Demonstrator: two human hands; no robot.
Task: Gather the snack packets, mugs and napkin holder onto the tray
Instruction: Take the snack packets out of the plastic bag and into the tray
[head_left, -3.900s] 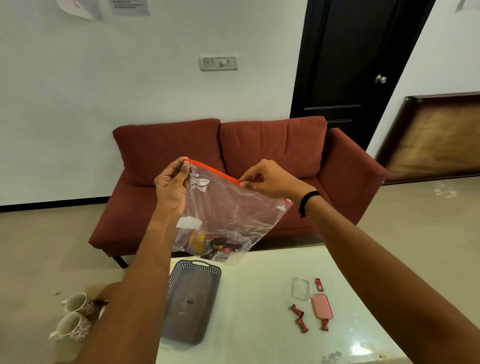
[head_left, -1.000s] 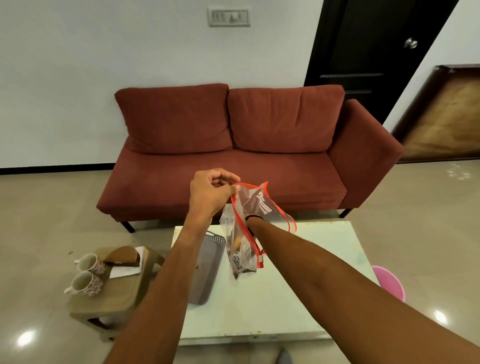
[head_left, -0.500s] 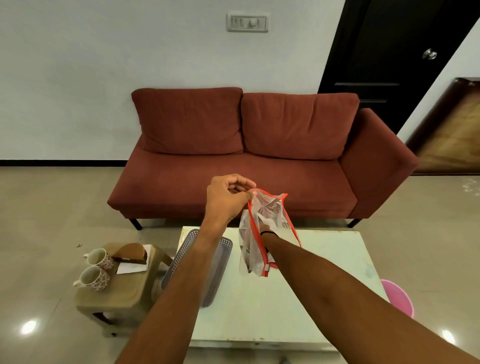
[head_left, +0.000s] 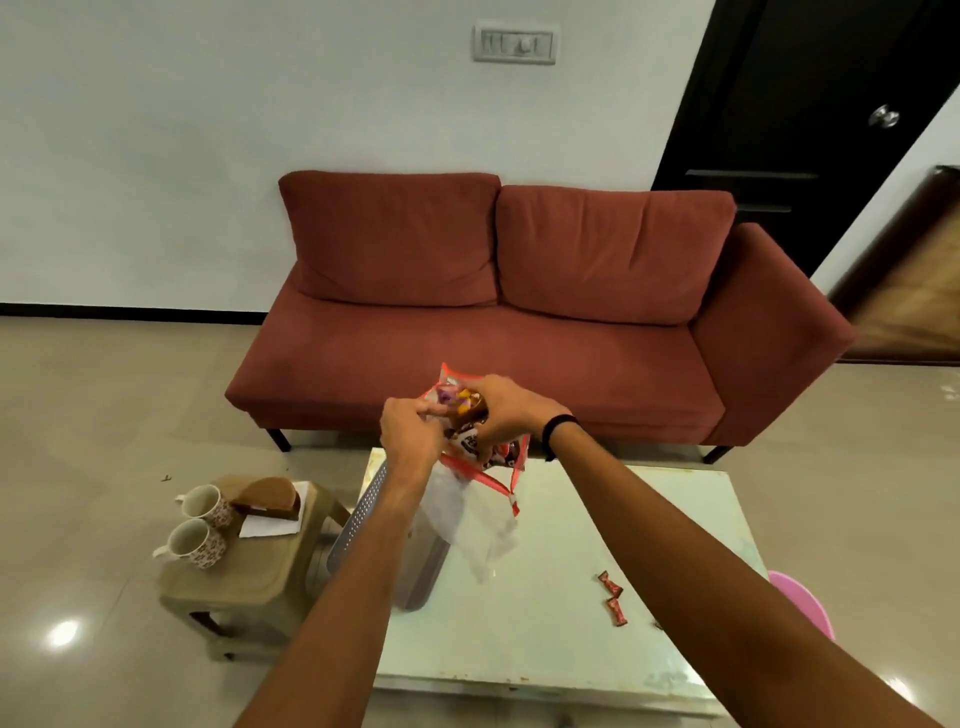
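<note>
The right hand (head_left: 506, 413) is closed around a bunch of snack packets (head_left: 465, 408), lifting them at the mouth of a clear zip bag (head_left: 470, 512) with a red seal. Just to its left, the left hand (head_left: 410, 434) pinches the bag's rim, holding the mouth open; the limp, see-through body of the bag hangs below both hands. Whether any packets are left inside cannot be told.

Directly beneath the left hand and forearm lies the grey perforated tray (head_left: 358, 514), on the left end of the pale surface (head_left: 571, 597). What shows of it looks bare, though the arm hides part. Below and to the right of the right hand, two small red wrapped sweets (head_left: 613, 597) lie loose on the surface, well apart from the tray.

Far out to the left of the left hand, a low stool (head_left: 234, 587) carries two patterned mugs (head_left: 200, 525) and the brown napkin holder (head_left: 270, 499), with a white napkin beside it.

By my reading the task is barely begun: nothing seems to sit on the tray yet. The packets in the right hand should go down first, then the loose sweets, the mugs and the napkin holder.
</note>
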